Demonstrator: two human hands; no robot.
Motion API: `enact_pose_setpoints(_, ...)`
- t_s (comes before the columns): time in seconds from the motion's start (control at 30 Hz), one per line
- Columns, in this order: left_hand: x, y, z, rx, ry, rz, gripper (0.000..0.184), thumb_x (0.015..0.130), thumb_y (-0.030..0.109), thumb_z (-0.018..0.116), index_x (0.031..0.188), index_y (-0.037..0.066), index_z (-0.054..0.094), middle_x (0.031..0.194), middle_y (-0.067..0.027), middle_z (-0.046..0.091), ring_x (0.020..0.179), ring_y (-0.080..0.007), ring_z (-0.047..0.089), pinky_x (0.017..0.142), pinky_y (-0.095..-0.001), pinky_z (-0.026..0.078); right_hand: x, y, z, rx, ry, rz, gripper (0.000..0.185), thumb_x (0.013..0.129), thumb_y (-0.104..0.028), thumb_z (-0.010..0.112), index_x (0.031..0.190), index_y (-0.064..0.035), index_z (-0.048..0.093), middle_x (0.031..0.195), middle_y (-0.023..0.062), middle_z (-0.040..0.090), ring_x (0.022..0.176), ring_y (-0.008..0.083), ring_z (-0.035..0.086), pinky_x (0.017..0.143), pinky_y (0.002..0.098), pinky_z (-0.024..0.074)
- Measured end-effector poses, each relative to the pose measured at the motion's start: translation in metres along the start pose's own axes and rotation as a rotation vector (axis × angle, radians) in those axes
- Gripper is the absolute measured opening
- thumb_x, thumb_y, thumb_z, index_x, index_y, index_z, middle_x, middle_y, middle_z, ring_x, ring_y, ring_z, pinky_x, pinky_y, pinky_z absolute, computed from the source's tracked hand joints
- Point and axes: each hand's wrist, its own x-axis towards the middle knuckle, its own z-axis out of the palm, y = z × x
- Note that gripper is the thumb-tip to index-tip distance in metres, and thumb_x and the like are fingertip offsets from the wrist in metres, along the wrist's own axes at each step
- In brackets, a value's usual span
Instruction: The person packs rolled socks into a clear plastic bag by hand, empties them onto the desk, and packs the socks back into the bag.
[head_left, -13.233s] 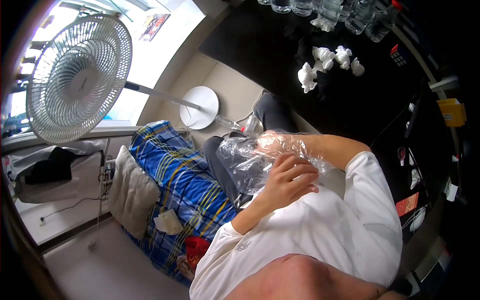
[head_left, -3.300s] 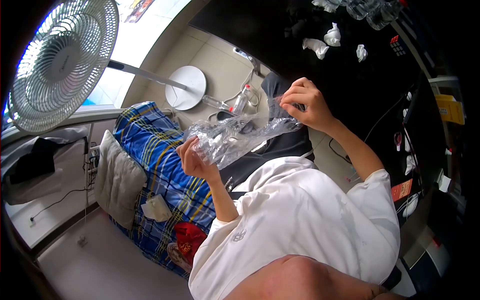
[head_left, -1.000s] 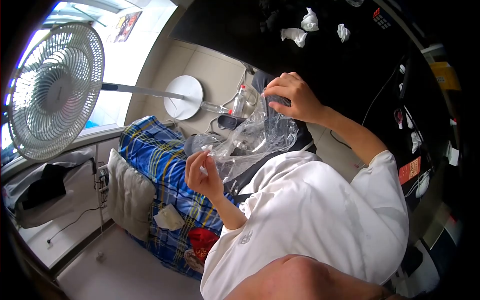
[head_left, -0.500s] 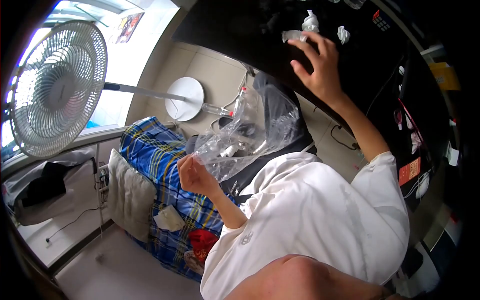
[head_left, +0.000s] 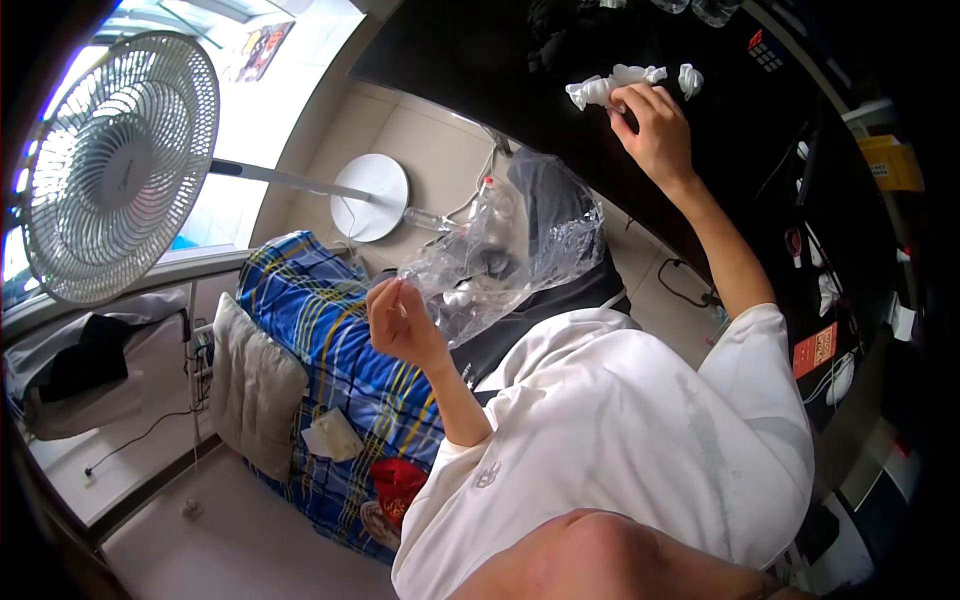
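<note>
My left hand [head_left: 405,322] pinches the edge of a crumpled clear plastic bag [head_left: 560,245], which hangs open over my legs with small white pieces showing through it. My right hand [head_left: 655,135] reaches over the black table [head_left: 480,60], its fingers curled down onto crumpled white tissues [head_left: 592,92]. Its fingertips partly hide the tissues. Just right of the fingers lies another crumpled tissue [head_left: 690,80], apart from the hand.
A standing fan [head_left: 125,170] is at the left, its round base [head_left: 372,197] on the floor near plastic bottles [head_left: 430,220]. Blue plaid bedding [head_left: 330,310] and a grey cushion [head_left: 255,385] lie lower left. A puzzle cube [head_left: 765,50] and clear bottles [head_left: 715,10] are on the table.
My right hand has let go of the bag and moved up onto the tissues, its fingers closing. Two tissues now lie closer together. My left hand keeps the bag, which hangs wider.
</note>
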Motion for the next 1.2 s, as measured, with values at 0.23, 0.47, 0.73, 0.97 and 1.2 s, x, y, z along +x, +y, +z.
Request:
enact_pose_setpoints(0.23,-0.001,-0.011,0.009,-0.031,0.029,0.018,0.009,0.093,0.0,0.074,0.101,-0.002,0.07,0.097,-0.0083,0.068,0.08,-0.0107,0.055,0.066,-0.0217,0.04,0.005,-0.006,-0.01,0.498,0.052,0.026,0.012,0.084,-0.014,0.073,0.091,-0.007,0.066,0.088,0.0072,0.068,0.082,0.0245,0.07,0.077,0.034,0.0573)
enact_pose_setpoints(0.47,-0.004,-0.011,0.015,-0.034,0.014,-0.011,0.011,0.092,0.001,0.076,0.102,-0.002,0.071,0.097,-0.0074,0.068,0.079,-0.0105,0.055,0.067,-0.0216,0.04,0.006,-0.055,-0.034,0.818,-0.422,-0.348,0.012,0.076,-0.01,0.074,0.085,-0.0068,0.066,0.087,0.0097,0.068,0.078,0.022,0.07,0.073,0.0313,0.0606)
enact_pose_setpoints(0.73,-0.008,-0.004,0.019,-0.039,-0.009,-0.031,0.008,0.09,-0.002,0.076,0.097,-0.001,0.072,0.093,-0.0068,0.068,0.078,-0.0112,0.056,0.067,-0.022,0.041,-0.007,-0.072,-0.025,0.696,-0.544,-0.348,0.023,0.079,-0.009,0.083,0.101,-0.0075,0.075,0.096,0.0089,0.072,0.085,0.0246,0.073,0.076,0.0328,0.0607)
enact_pose_setpoints(0.97,-0.01,-0.001,0.023,-0.003,-0.109,0.03,0.009,0.089,-0.002,0.076,0.098,-0.002,0.072,0.091,-0.0085,0.069,0.076,-0.0129,0.058,0.069,-0.0233,0.044,0.001,-0.087,-0.036,0.897,-0.586,-0.33,0.042,0.097,-0.045,0.07,0.112,-0.0061,0.071,0.115,0.0111,0.07,0.112,0.0273,0.069,0.097,0.0376,0.0555)
enact_pose_setpoints(1.2,-0.012,-0.004,0.022,-0.044,-0.09,-0.005,0.01,0.09,-0.001,0.076,0.099,-0.003,0.073,0.091,-0.0084,0.069,0.077,-0.0129,0.058,0.069,-0.0234,0.044,0.014,-0.054,-0.043,0.929,-0.382,0.154,0.033,0.102,-0.033,0.064,0.115,-0.0036,0.066,0.11,0.0071,0.068,0.103,0.0164,0.065,0.094,0.0301,0.051)
